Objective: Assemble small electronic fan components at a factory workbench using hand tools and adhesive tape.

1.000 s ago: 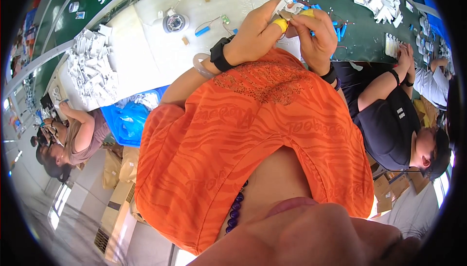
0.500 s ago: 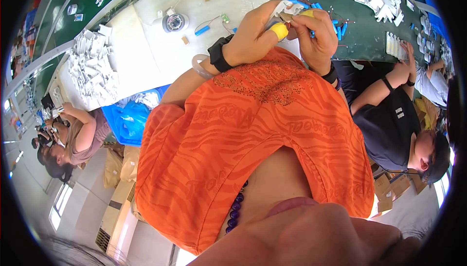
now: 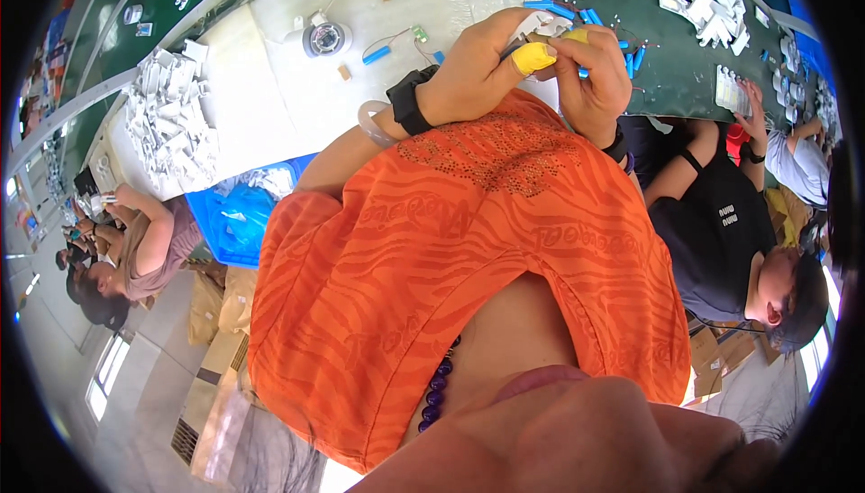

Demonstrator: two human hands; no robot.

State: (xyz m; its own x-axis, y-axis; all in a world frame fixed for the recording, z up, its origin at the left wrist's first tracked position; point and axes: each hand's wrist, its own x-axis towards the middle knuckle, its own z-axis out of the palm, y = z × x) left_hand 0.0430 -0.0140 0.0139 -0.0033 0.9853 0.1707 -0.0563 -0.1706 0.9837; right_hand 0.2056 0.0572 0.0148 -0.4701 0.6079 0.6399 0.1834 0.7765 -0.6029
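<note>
Close together in front of my chest, both hands are closed around a small white plastic part (image 3: 539, 22). My left hand (image 3: 478, 68) grips it from the left, its thumb wrapped in yellow. My right hand (image 3: 595, 80) pinches at its right side, also with yellow on a finger. Something small and brownish shows between the fingertips, too hidden to name. Just beyond the right hand lie several blue cylindrical cells (image 3: 590, 17) with thin wires. Left of my hands, a round white fan-like unit (image 3: 324, 39) and a blue cell wired to a small green board (image 3: 419, 33) rest on the white sheet.
A heap of white plastic parts (image 3: 167, 119) covers the table's left side; another pile (image 3: 707, 2) lies far right. Below the left edge stands a blue bin (image 3: 213, 227) with blue plastic bags. Co-workers sit on either side, the one in black (image 3: 712, 205) near my right elbow.
My left thumb has swung right, over the white part toward my right fingertips. Both hands have dropped slightly nearer to me, still holding the part. The right-hand co-worker's arm has shifted.
</note>
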